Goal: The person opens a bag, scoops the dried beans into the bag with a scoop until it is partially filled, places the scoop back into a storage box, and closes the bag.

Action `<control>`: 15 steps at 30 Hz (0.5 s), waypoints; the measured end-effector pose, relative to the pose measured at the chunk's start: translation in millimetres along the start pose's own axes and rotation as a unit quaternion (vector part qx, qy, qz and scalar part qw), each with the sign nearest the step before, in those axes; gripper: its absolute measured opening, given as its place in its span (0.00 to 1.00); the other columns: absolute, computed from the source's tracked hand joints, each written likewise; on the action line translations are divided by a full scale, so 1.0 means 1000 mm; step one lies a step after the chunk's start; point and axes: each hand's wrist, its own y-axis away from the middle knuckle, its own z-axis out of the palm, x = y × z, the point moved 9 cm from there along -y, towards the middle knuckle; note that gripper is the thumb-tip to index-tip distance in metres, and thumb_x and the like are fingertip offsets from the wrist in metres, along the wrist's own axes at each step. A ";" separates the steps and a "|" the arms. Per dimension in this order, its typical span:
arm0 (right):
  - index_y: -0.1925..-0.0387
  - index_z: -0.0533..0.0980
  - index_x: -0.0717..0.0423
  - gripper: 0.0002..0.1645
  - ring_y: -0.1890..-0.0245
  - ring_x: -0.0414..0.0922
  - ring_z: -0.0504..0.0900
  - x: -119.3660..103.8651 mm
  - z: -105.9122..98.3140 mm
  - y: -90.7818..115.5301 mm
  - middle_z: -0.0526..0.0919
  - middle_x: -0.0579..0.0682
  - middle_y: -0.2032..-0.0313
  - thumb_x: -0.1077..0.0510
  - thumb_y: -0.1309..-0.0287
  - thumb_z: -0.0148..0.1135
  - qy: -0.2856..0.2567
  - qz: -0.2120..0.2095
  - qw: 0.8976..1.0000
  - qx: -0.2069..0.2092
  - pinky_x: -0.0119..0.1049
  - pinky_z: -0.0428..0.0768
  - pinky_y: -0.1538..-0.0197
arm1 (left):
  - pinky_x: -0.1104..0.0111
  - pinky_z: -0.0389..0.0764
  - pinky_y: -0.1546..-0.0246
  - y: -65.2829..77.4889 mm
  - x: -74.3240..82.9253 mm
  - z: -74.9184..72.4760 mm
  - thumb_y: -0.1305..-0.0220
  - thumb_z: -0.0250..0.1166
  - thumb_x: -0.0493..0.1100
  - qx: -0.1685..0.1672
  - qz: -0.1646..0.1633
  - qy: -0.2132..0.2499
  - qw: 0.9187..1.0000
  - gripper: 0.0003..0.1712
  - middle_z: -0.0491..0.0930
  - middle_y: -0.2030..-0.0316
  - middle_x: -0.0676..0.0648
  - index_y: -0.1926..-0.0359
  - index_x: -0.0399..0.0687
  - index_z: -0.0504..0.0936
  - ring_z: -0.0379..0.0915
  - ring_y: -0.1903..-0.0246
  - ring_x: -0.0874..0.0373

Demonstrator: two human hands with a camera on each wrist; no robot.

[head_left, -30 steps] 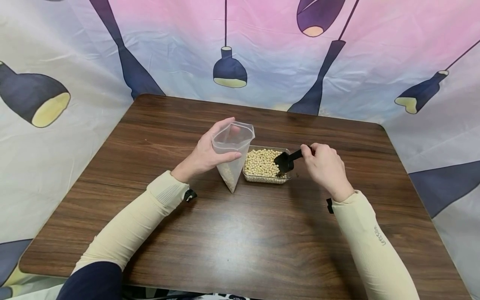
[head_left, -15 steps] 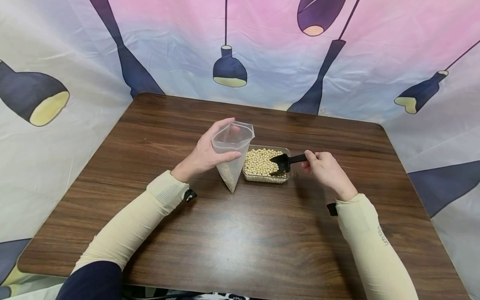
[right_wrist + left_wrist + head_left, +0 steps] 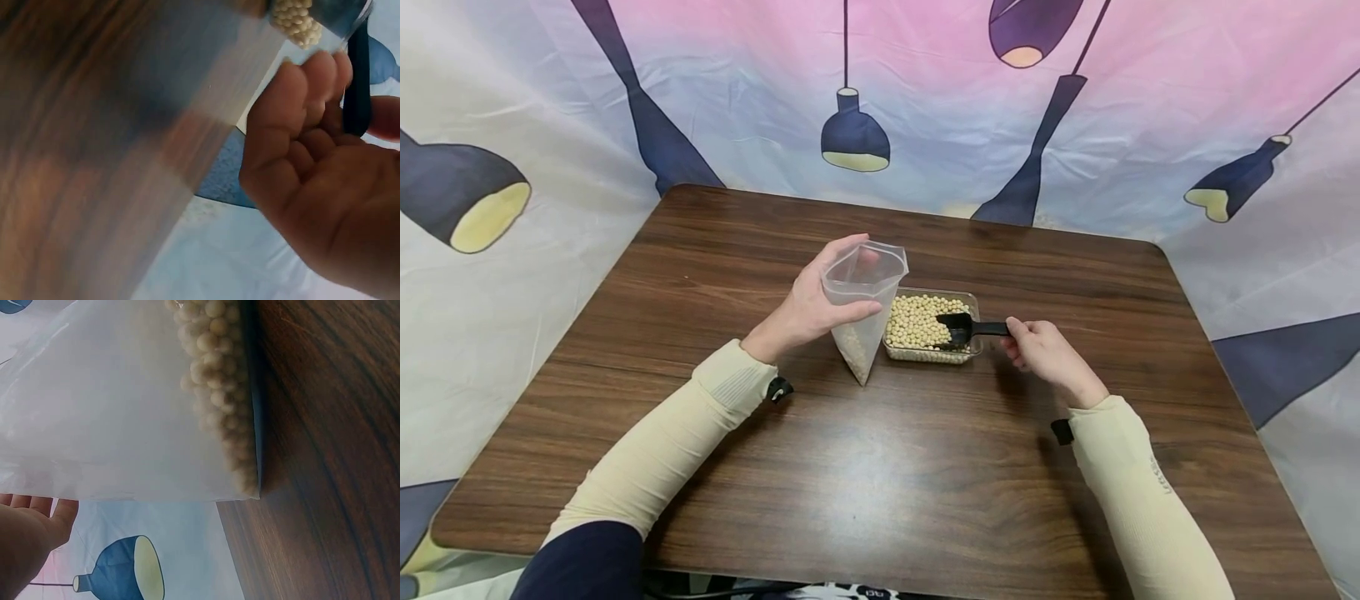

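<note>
My left hand (image 3: 814,304) holds a translucent plastic bag (image 3: 867,321) by its upper part, thumb in front and fingers behind, its mouth wide. Pale round beans (image 3: 215,381) lie in the bottom of the bag, seen through its side in the left wrist view. Just right of it, a clear rectangular container (image 3: 931,358) is filled with pale yellow beans (image 3: 917,321). My right hand (image 3: 1048,354) grips the handle of a black scoop (image 3: 958,329), whose blade lies level among the beans at the container's right side. The handle (image 3: 357,81) runs between thumb and fingers in the right wrist view.
Everything stands on a brown wood-grain table (image 3: 850,467) with rounded corners. A fabric backdrop (image 3: 760,108) printed with lamps hangs behind the table's far edge and along both sides.
My right hand has come down toward me, bringing the scoop from a steep tilt to nearly level in the beans. The left hand and bag stay in place.
</note>
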 end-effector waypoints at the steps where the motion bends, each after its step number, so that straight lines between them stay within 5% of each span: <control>1: 0.60 0.72 0.71 0.31 0.71 0.45 0.73 0.001 0.001 0.000 0.74 0.52 0.71 0.47 0.23 0.35 -0.022 0.002 1.000 -0.004 0.40 0.77 0.61 | 0.63 0.73 0.47 0.000 0.003 0.000 0.48 0.71 0.27 0.000 0.000 -0.002 1.000 0.44 0.71 0.43 0.31 0.32 0.36 0.61 0.68 0.43 0.38; 7: 0.62 0.71 0.65 0.24 0.75 0.39 0.70 0.008 0.003 -0.002 0.69 0.44 0.75 0.49 0.23 0.38 -0.141 0.024 0.990 -0.010 0.34 0.76 0.63 | 0.62 0.74 0.47 0.002 0.005 -0.001 0.48 0.71 0.27 0.002 -0.003 0.000 1.000 0.44 0.71 0.43 0.31 0.32 0.36 0.61 0.67 0.43 0.38; 15: 0.57 0.70 0.67 0.24 0.74 0.37 0.71 0.012 0.002 0.000 0.70 0.42 0.74 0.50 0.23 0.37 -0.165 0.034 0.986 0.005 0.32 0.77 0.63 | 0.63 0.73 0.46 0.003 0.007 -0.002 0.49 0.70 0.25 0.003 0.000 -0.001 1.000 0.43 0.71 0.44 0.30 0.33 0.34 0.61 0.67 0.43 0.37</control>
